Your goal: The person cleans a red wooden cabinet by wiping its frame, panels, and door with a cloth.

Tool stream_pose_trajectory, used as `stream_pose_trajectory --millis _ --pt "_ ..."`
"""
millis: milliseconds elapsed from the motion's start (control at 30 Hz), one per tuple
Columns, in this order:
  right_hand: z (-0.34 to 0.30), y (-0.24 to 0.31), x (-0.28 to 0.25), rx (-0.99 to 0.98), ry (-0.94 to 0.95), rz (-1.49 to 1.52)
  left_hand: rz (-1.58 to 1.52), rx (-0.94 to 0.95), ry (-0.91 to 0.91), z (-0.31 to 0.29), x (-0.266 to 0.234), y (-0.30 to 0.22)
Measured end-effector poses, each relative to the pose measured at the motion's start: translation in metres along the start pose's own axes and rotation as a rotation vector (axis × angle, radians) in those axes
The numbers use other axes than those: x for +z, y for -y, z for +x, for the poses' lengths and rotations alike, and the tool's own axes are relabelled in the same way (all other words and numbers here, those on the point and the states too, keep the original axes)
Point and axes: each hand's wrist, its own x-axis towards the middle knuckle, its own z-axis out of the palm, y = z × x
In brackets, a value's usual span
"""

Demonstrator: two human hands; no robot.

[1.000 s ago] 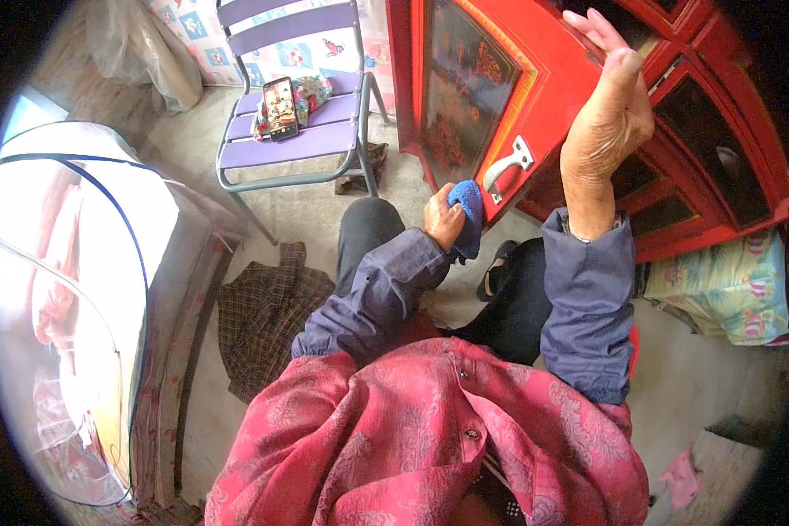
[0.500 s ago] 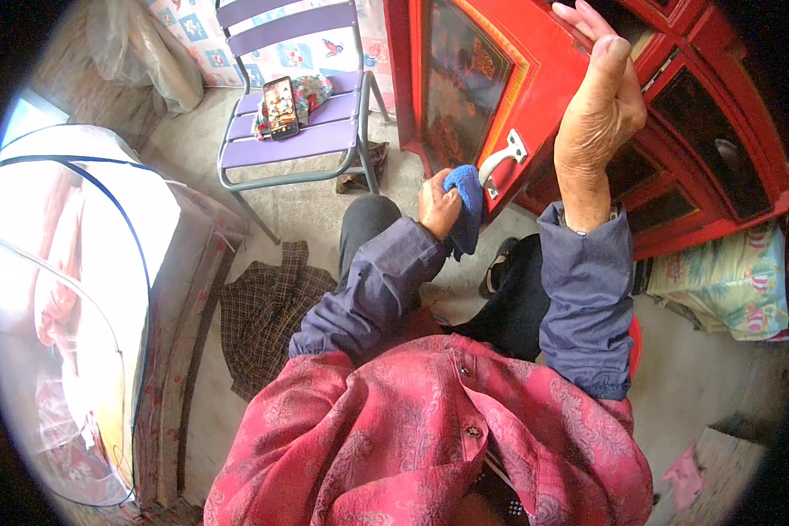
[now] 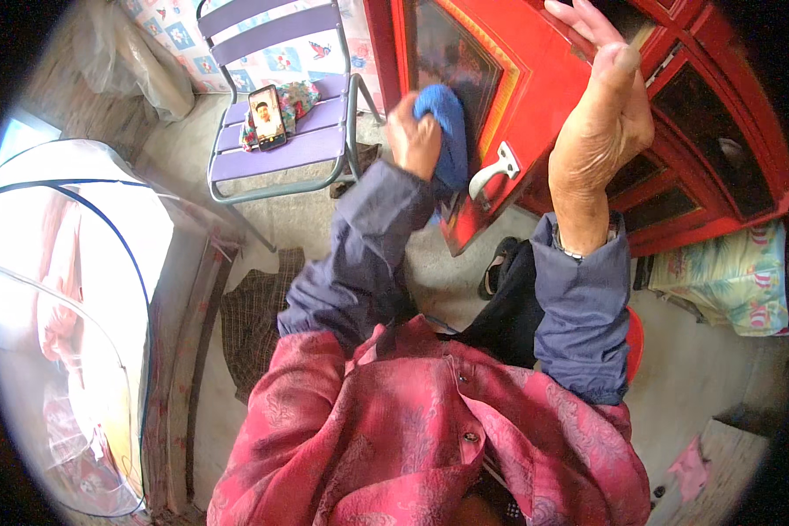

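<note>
My left hand (image 3: pixel 415 136) is closed on a blue cloth (image 3: pixel 447 131), whose loose part hangs against the dark panel of a red cabinet door (image 3: pixel 522 96). To the right of the cloth, a white curved handle (image 3: pixel 495 174) is fixed near the door's lower corner. My right hand (image 3: pixel 600 114) is raised at the door's edge, its fingers stretched out along it. I see nothing held in that hand. Where its palm meets the door cannot be made out.
A purple slatted chair (image 3: pixel 276 162) bears a phone (image 3: pixel 266 116) and a flowered cloth (image 3: pixel 300 98). A bed with a white net (image 3: pixel 105 228) stands at left. Dark checked cloth (image 3: pixel 254 324) lies on the floor. Right of me are the red cabinet (image 3: pixel 710 167) and a red container (image 3: pixel 636 342).
My left hand has moved up and left with the blue cloth, from beside the handle to the door's dark panel. My right hand has stayed at the door's edge.
</note>
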Motion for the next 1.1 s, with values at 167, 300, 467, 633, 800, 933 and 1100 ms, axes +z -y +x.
stream_pose_trajectory --millis 167,300,467,633,800,933,1100 --pt "-0.017 0.066 0.028 -0.084 0.143 -0.173 0.208 0.356 -0.125 0.125 0.004 0.013" --pt "-0.012 0.066 0.018 -0.314 0.184 -0.405 0.398 0.575 -0.242 0.214 0.034 0.011" --pt "-0.013 0.067 0.031 -0.283 0.142 -0.693 0.01 0.124 -0.113 0.248 0.06 0.12" --pt "-0.016 0.085 0.035 -0.122 0.18 -0.317 1.33 0.625 -0.238 0.273 0.019 0.233" --pt "-0.014 0.09 0.032 0.071 0.206 0.077 0.462 0.235 -0.132 0.21 0.01 0.233" --pt "-0.012 0.064 0.027 0.017 0.117 -0.123 0.459 0.008 0.04 0.129 0.063 0.147" --pt "-0.016 0.044 0.028 -0.233 0.067 -0.18 0.614 0.285 0.278 0.068 0.007 0.188"
